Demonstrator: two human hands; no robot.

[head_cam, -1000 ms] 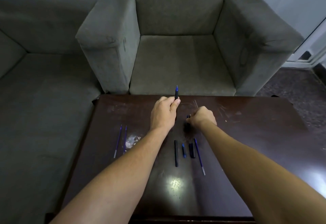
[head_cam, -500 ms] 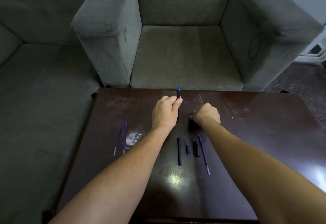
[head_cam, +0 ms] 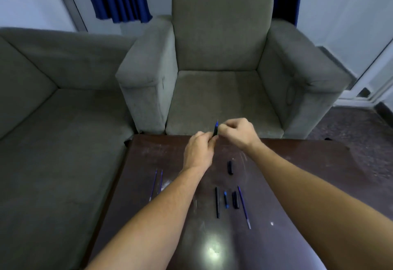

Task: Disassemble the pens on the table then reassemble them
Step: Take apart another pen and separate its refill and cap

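The right hand is no longer down on the dark brown glossy wooden worktop, where it sat half a second ago over a short black plastic cap piece. It has let that piece go and risen to meet the left hand. The cap piece now lies alone on the worktop, well apart from both hands.

Both hands now close on the same slim black pen with a blue tip. The left hand grips its lower part with curled fingers, and the right hand pinches it higher up, just below the tip. I judge that one part of this pen is off and laid aside, and that the next part is about to be twisted or pulled free (so disassembly is still under way here).

The pen stands nearly upright, tip up, held in the air above the far edge of the worktop, in front of a grey fabric armchair. Most of it is hidden by the fingers; only a short dark stretch and the blue tip show, slightly blurred.

Nearer the person lie parts already taken off, in a row: a long black barrel, a small blue piece, a stubby black piece and a thin blue refill with a silvery end. Two more thin blue refills lie to the left.
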